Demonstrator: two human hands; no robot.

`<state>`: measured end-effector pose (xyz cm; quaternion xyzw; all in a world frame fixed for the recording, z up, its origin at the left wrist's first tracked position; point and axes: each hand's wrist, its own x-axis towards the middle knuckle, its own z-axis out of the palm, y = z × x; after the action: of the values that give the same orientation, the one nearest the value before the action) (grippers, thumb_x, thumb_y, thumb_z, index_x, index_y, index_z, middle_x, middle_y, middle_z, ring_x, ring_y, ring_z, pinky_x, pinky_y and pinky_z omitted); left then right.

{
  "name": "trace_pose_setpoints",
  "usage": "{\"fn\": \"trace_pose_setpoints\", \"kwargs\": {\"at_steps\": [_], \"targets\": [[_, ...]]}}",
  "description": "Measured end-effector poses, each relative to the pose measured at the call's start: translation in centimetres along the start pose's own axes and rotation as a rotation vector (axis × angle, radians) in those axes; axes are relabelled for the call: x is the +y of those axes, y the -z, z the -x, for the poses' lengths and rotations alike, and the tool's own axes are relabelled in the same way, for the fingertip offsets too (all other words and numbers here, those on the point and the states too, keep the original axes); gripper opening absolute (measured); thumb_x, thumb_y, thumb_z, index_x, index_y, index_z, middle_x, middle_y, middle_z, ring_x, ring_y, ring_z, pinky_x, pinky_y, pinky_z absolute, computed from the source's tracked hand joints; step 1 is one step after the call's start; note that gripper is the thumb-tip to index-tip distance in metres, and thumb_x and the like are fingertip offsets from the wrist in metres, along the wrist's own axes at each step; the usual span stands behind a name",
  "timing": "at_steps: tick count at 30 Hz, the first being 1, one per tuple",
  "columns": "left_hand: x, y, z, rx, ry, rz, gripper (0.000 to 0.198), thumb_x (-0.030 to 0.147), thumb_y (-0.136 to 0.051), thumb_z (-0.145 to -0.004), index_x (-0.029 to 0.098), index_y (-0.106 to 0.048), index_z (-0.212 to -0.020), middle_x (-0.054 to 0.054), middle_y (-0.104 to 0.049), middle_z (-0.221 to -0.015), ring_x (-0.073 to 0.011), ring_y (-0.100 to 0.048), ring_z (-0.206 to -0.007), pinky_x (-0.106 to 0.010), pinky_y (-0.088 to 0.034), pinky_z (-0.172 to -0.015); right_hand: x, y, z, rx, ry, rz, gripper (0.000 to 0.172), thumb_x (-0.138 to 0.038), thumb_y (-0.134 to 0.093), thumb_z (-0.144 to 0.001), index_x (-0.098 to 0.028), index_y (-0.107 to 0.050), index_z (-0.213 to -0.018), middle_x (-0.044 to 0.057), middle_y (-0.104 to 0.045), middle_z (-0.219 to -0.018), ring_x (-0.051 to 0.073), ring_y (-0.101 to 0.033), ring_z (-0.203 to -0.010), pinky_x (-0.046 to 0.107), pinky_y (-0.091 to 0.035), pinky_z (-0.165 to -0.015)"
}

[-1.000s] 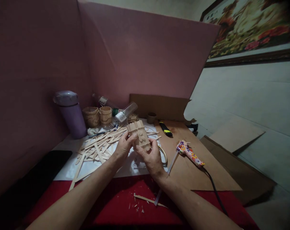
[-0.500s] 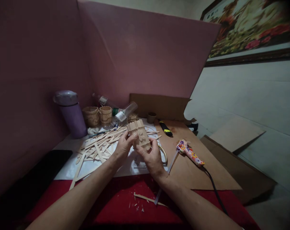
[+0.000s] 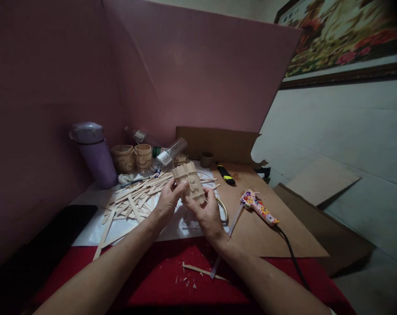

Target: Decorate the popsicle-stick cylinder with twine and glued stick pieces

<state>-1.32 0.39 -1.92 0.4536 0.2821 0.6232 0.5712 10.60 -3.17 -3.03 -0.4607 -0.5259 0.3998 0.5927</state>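
Between my two hands is a small pot covered with upright popsicle sticks (image 3: 192,180), tilted, with a raised leaf-like decoration on its side and twine bands near its top and bottom. My left hand (image 3: 170,197) grips its left side, thumb lying across the front. Fingers of my right hand (image 3: 206,213) close on its lower right side. A heap of loose popsicle sticks (image 3: 137,199) lies on white paper just left of the pot. Partly hidden behind my right hand is a gold-coloured ring (image 3: 225,212).
A flowered glue gun (image 3: 259,208) and a black-and-yellow utility knife (image 3: 226,174) rest on cardboard (image 3: 283,236) at right. Two decorated pots (image 3: 143,157), a purple bottle (image 3: 98,159) and clear plastic bottles (image 3: 172,151) stand or lie behind. Scraps litter the red cloth (image 3: 145,280).
The view has shifted slightly. Both hands keep their hold on the pot, whose position and tilt look nearly the same.
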Motion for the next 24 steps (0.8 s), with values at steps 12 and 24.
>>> {"fn": "trace_pose_setpoints", "kwargs": {"at_steps": [12, 24], "targets": [[1.4, -0.8, 0.8, -0.070, 0.057, 0.072, 0.040, 0.036, -0.071, -0.076, 0.015, -0.064, -0.110, -0.011, -0.070, -0.107, -0.0256, -0.065, -0.101, -0.035, -0.049, -0.087, 0.0, 0.0, -0.2, -0.005, -0.003, -0.047, 0.062, -0.053, -0.078, -0.067, -0.020, -0.049, -0.111, 0.007, -0.069, -0.104, 0.020, -0.067, -0.081, 0.030, -0.052, -0.070], [1.4, -1.2, 1.1, -0.049, 0.083, 0.060, 0.040, 0.026, -0.072, -0.069, 0.015, -0.061, -0.106, -0.008, -0.070, -0.100, -0.0245, -0.065, -0.096, -0.034, -0.049, -0.083, -0.5, 0.1, -0.1, -0.011, -0.028, -0.046, 0.063, -0.054, -0.078, -0.066, -0.020, -0.048, -0.110, 0.005, -0.068, -0.099, 0.017, -0.064, -0.075, 0.028, -0.051, -0.067]]}}
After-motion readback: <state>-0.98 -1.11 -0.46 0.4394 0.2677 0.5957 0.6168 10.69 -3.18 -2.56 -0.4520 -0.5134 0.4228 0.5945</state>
